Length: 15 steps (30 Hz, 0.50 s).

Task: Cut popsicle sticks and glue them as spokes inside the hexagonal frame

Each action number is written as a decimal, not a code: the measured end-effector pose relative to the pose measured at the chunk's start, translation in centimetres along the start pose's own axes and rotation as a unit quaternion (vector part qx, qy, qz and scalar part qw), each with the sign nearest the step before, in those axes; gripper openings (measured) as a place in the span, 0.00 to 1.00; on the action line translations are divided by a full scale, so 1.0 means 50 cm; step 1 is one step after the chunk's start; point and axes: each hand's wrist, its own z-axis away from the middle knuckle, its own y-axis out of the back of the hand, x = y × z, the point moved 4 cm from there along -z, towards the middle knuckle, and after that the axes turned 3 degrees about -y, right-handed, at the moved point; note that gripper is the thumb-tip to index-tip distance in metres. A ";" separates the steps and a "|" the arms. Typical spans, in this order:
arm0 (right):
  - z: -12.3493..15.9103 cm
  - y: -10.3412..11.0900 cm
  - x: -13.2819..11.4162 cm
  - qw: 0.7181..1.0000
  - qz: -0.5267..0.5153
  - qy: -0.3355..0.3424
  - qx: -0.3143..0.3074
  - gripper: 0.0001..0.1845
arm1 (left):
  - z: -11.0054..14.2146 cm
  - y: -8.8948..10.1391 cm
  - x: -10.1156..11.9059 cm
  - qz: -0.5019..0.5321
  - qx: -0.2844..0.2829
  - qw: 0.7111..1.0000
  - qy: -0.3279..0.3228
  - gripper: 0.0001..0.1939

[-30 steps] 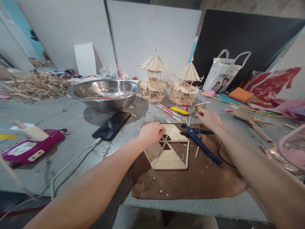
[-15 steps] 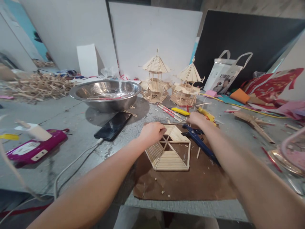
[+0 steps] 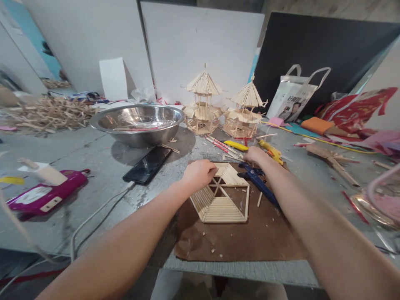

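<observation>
A hexagonal panel of thin wooden sticks [image 3: 223,210] lies on a brown board [image 3: 250,243]; its right section is unfilled. My left hand [image 3: 200,175] is over the panel's upper left edge, fingers curled closed, their grip hidden. Beyond the panel, my right hand [image 3: 254,155] reaches down by some loose sticks [image 3: 218,145] and a yellow utility knife [image 3: 236,145]. Its fingers are bent together, and whatever they hold is hidden. Blue-handled cutters [image 3: 259,183] lie between the panel and my right forearm. A yellow glue gun [image 3: 271,152] lies just past my right hand.
Two stick pavilions [image 3: 203,110] stand at the back. A steel bowl [image 3: 137,137], a black phone [image 3: 147,165] and a purple power strip [image 3: 46,198] are to the left. Farther back is a heap of wood strips [image 3: 50,114]. A white bag [image 3: 292,98] stands at back right.
The view has shifted very slightly. Both hands stay in nearly the same places, and the panel has not moved on the board.
</observation>
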 end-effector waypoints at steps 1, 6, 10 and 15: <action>0.003 0.005 -0.002 1.000 -0.005 -0.013 0.004 0.13 | 0.000 0.000 0.000 0.001 0.001 1.000 0.000 0.17; 0.038 0.056 -0.016 0.996 -0.057 -0.033 0.058 0.13 | 0.000 0.000 0.000 0.013 0.021 1.000 -0.011 0.17; 0.104 0.086 -0.035 0.987 -0.140 0.042 0.063 0.13 | 0.001 0.006 0.001 0.058 0.067 0.996 -0.010 0.14; 0.209 0.055 -0.055 0.900 -0.387 0.168 -0.112 0.11 | 0.011 0.023 0.017 0.122 0.137 0.983 -0.018 0.17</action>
